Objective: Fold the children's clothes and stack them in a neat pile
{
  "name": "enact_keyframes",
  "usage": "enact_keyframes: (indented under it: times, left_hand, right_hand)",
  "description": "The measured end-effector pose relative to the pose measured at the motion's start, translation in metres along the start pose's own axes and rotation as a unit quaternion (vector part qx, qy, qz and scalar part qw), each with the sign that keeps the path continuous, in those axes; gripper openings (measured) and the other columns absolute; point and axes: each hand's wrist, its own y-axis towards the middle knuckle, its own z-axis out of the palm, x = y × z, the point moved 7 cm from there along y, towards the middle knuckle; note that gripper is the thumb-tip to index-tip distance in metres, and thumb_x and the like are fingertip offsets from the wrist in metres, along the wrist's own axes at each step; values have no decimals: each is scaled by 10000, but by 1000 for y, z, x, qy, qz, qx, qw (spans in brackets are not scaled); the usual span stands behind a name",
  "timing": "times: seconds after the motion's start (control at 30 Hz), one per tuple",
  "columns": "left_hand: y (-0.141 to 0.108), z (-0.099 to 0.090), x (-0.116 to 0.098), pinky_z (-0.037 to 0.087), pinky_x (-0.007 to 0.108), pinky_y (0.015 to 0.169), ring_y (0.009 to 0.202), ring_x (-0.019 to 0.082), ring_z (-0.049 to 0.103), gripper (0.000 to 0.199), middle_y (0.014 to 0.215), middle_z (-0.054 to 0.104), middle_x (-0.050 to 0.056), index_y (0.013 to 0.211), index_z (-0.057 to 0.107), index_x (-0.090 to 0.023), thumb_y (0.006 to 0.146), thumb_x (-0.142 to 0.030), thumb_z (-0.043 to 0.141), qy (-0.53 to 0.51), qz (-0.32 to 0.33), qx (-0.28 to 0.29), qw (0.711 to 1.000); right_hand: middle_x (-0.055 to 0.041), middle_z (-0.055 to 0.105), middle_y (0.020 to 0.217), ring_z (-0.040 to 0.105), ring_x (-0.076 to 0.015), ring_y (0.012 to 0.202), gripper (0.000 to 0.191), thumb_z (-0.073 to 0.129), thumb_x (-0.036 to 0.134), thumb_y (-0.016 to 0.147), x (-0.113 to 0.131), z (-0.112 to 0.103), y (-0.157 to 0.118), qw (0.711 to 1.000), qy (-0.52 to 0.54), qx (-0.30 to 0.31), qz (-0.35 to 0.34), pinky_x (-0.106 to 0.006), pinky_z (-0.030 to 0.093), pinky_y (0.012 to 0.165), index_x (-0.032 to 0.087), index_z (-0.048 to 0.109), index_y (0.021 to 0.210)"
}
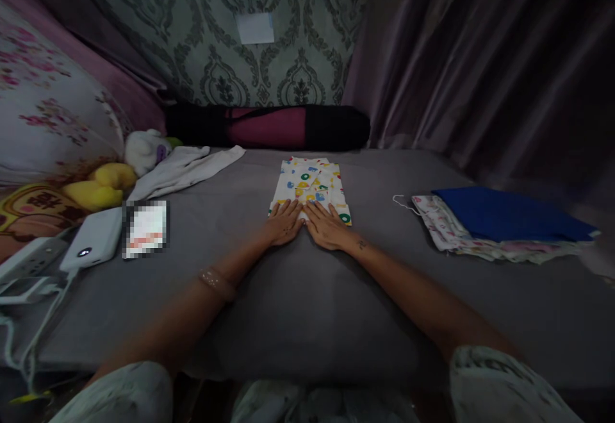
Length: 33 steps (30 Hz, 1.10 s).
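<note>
A small folded garment [310, 176], white with colourful printed letters, lies flat on the grey bed sheet [307, 307]. My left hand [284, 223] rests palm down on its near left edge, fingers stretched forward. Beside it, my right hand [325, 224] presses flat on the near right edge, the two thumbs close together. Both hands are open, and neither grips the cloth. What lies beneath the palms is hidden.
To the right sits a stack of folded clothes [446, 231] topped by a blue cloth [509, 213]. On the left are white leggings or similar cloth [180, 170], plush toys [98, 187], a power bank [93, 237] and a power strip [33, 259]. A long black-and-maroon bag [266, 127] lines the wall.
</note>
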Motion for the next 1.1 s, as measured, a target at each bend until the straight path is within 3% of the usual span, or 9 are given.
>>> enact_keyframes:
  times: [0.27,0.47,0.67,0.77,0.83,0.93,1.0,1.1]
  left_hand:
    - [-7,-13,27,101,474,1188,1485,286,107,663,1595,189,155,1516,252,-78,986,-470,183,18,3,-33,999]
    - [-11,-1,45,70,472,1187,1489,266,89,706,1600,173,148,1537,188,-104,978,-533,131,-15,14,12,1000]
    - [-14,-12,36,43,566,1161,1482,325,108,813,1595,161,192,1534,186,-117,927,-655,249,-22,15,37,999]
    - [-16,-29,29,132,569,1144,1448,343,209,766,1570,239,208,1499,285,-139,913,-623,384,-5,39,-39,998]
    - [-18,-38,22,259,530,1097,1358,328,358,615,1485,383,185,1417,426,-185,920,-546,450,7,80,-96,992]
    - [-21,-39,7,401,406,985,1149,254,526,367,1240,562,141,1207,593,-192,959,-411,432,17,173,-113,978]
    - [-22,-37,-1,430,356,939,1050,221,565,328,1113,604,129,1106,623,-172,984,-347,374,41,212,-106,971]
    - [-20,-36,-8,448,356,905,970,216,586,353,1019,627,126,1011,628,-155,1000,-297,305,102,211,-99,967]
  right_hand:
    - [-117,183,1601,111,-241,1482,626,165,394,984,-27,-9,-10,999,-1,-17,40,-486,54,1197,97,228,1532]
    - [-154,187,1595,132,-245,1478,661,137,422,985,-45,-5,-21,998,-1,-6,61,-442,100,1202,45,240,1519]
    - [-167,202,1587,146,-258,1475,666,186,458,987,-47,-5,-19,998,15,9,62,-464,129,1197,63,252,1519]
    - [-172,199,1588,151,-271,1474,667,291,481,973,-46,-11,-18,998,21,-6,51,-488,145,1188,101,263,1521]
    - [-155,218,1587,152,-265,1474,639,362,457,961,-39,-17,-17,999,21,-39,19,-507,135,1186,148,289,1515]
    - [-130,337,1547,237,-240,1453,582,426,400,948,-25,-17,-15,996,38,-67,-39,-482,180,1182,182,363,1484]
    - [-125,414,1504,320,-233,1418,558,454,388,942,-19,-13,-12,995,56,-69,-53,-450,249,1166,176,411,1457]
    - [-112,480,1456,404,-234,1365,515,487,381,937,-18,-11,-7,994,58,-85,-43,-433,301,1147,176,474,1409]
